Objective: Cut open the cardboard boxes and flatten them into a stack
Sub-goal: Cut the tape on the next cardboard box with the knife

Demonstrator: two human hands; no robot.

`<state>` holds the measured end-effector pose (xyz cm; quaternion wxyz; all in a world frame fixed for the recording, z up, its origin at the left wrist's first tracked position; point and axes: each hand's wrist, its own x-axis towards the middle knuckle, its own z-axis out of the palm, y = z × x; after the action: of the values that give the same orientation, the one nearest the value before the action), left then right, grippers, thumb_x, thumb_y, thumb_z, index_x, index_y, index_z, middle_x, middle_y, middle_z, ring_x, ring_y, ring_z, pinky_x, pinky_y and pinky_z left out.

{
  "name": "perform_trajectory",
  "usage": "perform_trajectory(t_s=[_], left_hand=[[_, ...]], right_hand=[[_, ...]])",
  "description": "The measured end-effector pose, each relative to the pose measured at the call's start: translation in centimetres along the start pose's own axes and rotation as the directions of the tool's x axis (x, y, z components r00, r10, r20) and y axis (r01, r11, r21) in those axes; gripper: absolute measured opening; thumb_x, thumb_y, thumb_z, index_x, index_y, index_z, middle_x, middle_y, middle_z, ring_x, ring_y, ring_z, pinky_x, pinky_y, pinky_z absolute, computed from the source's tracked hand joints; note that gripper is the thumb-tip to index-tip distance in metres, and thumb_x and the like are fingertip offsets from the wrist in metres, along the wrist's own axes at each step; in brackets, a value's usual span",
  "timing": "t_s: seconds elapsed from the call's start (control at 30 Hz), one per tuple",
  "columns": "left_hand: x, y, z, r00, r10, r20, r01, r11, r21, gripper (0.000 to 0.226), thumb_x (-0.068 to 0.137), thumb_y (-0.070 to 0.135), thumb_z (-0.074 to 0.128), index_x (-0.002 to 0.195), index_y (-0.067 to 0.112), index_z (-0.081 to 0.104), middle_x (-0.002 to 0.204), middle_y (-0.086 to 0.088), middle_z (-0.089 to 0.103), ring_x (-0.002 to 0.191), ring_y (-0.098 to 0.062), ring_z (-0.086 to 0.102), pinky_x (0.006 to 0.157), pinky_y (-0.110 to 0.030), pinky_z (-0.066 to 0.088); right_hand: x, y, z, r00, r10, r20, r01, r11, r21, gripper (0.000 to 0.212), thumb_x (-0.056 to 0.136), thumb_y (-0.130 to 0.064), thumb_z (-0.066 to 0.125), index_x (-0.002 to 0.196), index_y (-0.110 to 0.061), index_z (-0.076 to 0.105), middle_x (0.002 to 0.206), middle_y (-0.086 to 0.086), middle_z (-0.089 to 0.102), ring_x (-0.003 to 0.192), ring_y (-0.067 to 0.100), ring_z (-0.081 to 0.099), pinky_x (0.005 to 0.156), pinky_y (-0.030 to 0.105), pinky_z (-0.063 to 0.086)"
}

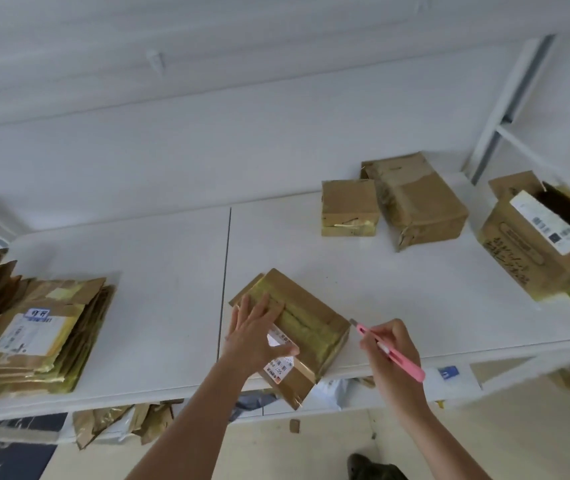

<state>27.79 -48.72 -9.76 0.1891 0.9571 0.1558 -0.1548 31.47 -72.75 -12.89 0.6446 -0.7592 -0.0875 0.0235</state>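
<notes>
The left hand (256,332) presses flat-fingered on the taped brown cardboard box (297,327) overhanging the white tabletop (159,271) edge, so the pink slim utility knife (392,351) pinched in the right hand (389,353), just right of the box, risks slipping toward those fingers.

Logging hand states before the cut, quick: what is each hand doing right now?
Left hand: open, fingers flat, pressing on the taped box.
Right hand: closed around the pink utility knife, blade tip beside the box.
</notes>
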Motion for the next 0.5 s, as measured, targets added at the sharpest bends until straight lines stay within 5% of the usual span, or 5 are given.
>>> perform_trajectory(t_s=[0.1,0.23,0.37,0.5], left_hand=[[0.5,-0.4,-0.1,0.989,0.043,0.142,-0.078,0.964,0.254,0.115,0.074,0.068,0.066,0.158,0.029,-0.002,0.165,-0.001,-0.013,0.15,-0.037,-0.014,0.122,-0.049,-0.003],[0.3,1.1,-0.1,0.996,0.082,0.033,-0.085,0.791,0.605,0.106,0.081,0.074,0.052,0.157,0.015,0.007,0.162,-0.019,0.014,0.146,-0.043,0.024,0.122,-0.05,0.018],[-0.2,3.0,0.3,0.991,0.098,-0.088,-0.025,0.794,0.607,0.088,0.083,0.083,0.036,0.134,0.011,0.047,0.127,-0.007,0.056,0.117,-0.024,0.055,0.107,-0.039,0.038],[-0.2,3.5,0.6,0.983,0.074,-0.169,-0.002,0.92,0.393,0.082,0.076,0.083,0.05,0.122,0.015,0.05,0.124,0.001,0.046,0.115,-0.017,0.047,0.105,-0.032,0.04]], right_hand=[[-0.3,0.1,0.0,1.0,0.023,-0.005,-0.023,1.0,-0.003,0.017,0.091,-0.016,0.067,0.084,-0.017,0.051,0.072,-0.002,0.063,0.063,0.015,0.056,0.054,0.023,0.044],[0.0,-0.1,-0.2,1.0,0.005,-0.03,-0.004,1.0,0.027,0.015,0.091,-0.017,0.066,0.086,-0.016,0.052,0.072,-0.003,0.062,0.063,0.016,0.057,0.054,0.024,0.046],[0.4,-0.2,-0.2,0.996,-0.022,-0.087,0.03,0.995,0.092,0.012,0.091,-0.02,0.064,0.093,-0.017,0.052,0.078,0.002,0.064,0.069,0.022,0.062,0.06,0.031,0.052],[1.2,0.1,-0.6,0.996,-0.014,-0.088,0.028,0.988,0.154,0.021,0.089,-0.043,0.064,0.095,-0.024,0.058,0.081,0.003,0.068,0.074,0.029,0.066,0.065,0.038,0.056]])
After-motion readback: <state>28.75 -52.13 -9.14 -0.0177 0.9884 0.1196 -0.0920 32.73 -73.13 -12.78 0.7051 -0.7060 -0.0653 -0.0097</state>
